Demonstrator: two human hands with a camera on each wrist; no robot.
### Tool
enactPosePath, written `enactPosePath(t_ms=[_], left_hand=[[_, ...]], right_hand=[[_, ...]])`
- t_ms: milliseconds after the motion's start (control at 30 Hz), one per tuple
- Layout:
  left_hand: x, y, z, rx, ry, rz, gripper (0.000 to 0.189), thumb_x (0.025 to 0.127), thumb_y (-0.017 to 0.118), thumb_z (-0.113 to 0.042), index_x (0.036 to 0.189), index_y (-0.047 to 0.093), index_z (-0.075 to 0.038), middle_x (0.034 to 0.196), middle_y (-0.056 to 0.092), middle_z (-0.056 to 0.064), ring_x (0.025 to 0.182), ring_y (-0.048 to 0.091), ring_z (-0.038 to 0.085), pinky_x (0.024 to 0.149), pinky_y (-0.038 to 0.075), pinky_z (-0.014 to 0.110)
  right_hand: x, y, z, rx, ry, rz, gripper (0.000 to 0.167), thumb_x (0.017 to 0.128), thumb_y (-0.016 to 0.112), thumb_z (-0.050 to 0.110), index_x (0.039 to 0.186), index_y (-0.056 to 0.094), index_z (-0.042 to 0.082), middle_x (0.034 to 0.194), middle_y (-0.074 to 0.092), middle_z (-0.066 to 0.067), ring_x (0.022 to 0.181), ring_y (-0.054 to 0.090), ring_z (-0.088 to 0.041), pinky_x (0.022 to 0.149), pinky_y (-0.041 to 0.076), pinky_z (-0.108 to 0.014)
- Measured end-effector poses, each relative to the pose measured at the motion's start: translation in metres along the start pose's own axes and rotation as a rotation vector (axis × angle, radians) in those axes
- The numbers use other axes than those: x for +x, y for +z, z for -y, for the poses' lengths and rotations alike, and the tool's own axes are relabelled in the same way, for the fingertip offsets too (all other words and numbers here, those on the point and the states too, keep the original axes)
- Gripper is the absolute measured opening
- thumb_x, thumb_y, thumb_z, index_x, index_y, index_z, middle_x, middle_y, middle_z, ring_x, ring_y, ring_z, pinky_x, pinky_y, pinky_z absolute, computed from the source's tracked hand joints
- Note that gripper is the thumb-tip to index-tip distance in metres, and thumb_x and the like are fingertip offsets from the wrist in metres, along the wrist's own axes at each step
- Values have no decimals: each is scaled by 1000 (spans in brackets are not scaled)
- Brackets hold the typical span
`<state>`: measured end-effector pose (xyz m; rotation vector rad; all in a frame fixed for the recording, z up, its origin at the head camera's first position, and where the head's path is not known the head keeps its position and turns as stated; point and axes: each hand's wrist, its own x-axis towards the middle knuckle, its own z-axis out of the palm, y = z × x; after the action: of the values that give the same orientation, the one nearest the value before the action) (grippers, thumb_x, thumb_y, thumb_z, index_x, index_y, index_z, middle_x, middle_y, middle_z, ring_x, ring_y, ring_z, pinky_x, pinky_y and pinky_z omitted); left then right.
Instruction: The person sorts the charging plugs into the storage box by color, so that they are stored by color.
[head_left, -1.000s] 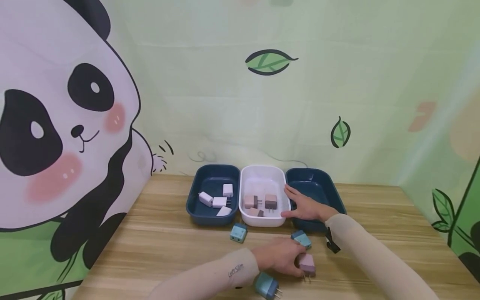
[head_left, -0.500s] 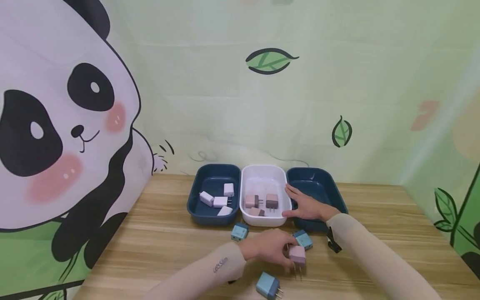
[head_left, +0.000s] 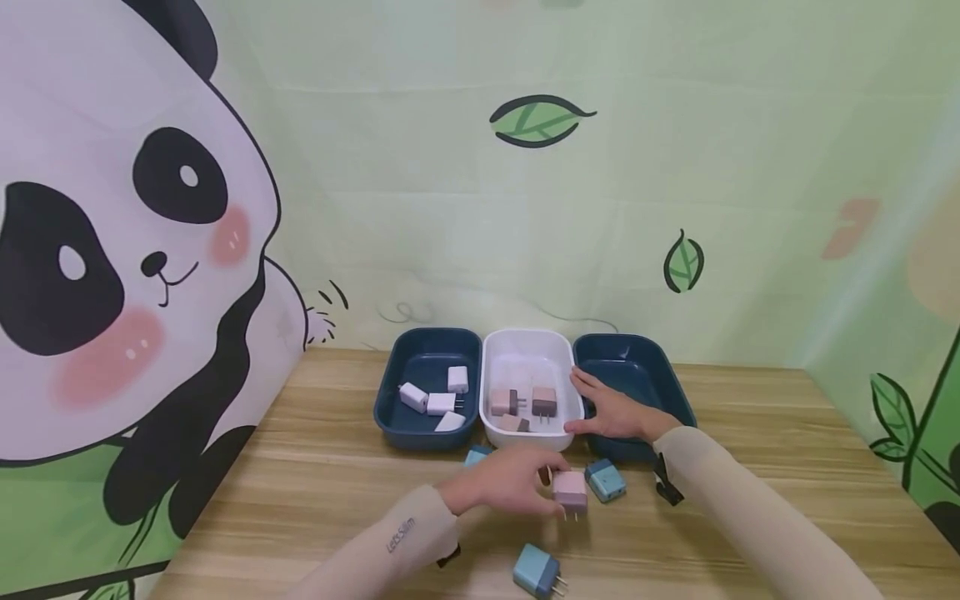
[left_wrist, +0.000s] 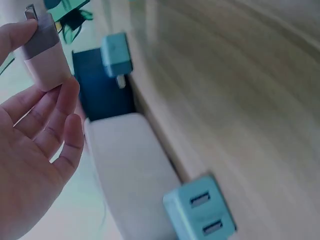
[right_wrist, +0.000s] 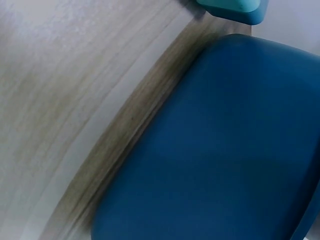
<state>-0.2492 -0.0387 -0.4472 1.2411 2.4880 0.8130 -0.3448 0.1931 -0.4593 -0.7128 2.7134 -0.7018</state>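
The left blue tray (head_left: pixel 427 440) holds four white plugs (head_left: pixel 441 405); the white tray (head_left: pixel 528 360), three pink ones (head_left: pixel 543 400). The left hand (head_left: pixel 508 482) pinches another pink plug (head_left: pixel 570 490) (prongs toward the person) above the table (head_left: pixel 330 450), farther left than before; the right hand (head_left: pixel 617 414), fingers spread, still touches the white tray.

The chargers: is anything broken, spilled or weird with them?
Nothing looks broken or spilled. Three blue chargers lie loose on the table, though, while white ones sit in the left tray. One pink charger is in the left hand.
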Motion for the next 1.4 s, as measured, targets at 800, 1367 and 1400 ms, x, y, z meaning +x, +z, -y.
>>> enactPosePath(t_ms=[800, 1367, 1400], left_hand=[[-29, -54, 25, 35, -137, -150, 39, 77, 76, -32, 111, 63, -17, 95, 60, -11, 90, 59, 19, 71, 48, 22], [-9, -69, 39, 33, -302, -242, 44, 80, 73, -28, 118, 61, -9, 97, 60, -2, 95, 58, 23, 77, 49, 27], [-8, -70, 39, 42, -303, -245, 44, 80, 73, -27, 118, 61, -9, 97, 60, -2, 94, 58, 22, 76, 49, 27]], right_hand=[[1, 0, 1, 35, 23, 15, 100, 81, 69, 50, 152, 13, 8, 158, 5, -10, 140, 14, -39, 104, 24, -61], [5, 1, -3, 31, 19, 11, 100, 80, 69, 51, 152, 13, 9, 158, 4, -10, 140, 14, -39, 104, 24, -61], [5, 2, -4, 31, 20, 11, 100, 80, 69, 51, 152, 13, 9, 158, 4, -10, 140, 13, -38, 104, 24, -61]])
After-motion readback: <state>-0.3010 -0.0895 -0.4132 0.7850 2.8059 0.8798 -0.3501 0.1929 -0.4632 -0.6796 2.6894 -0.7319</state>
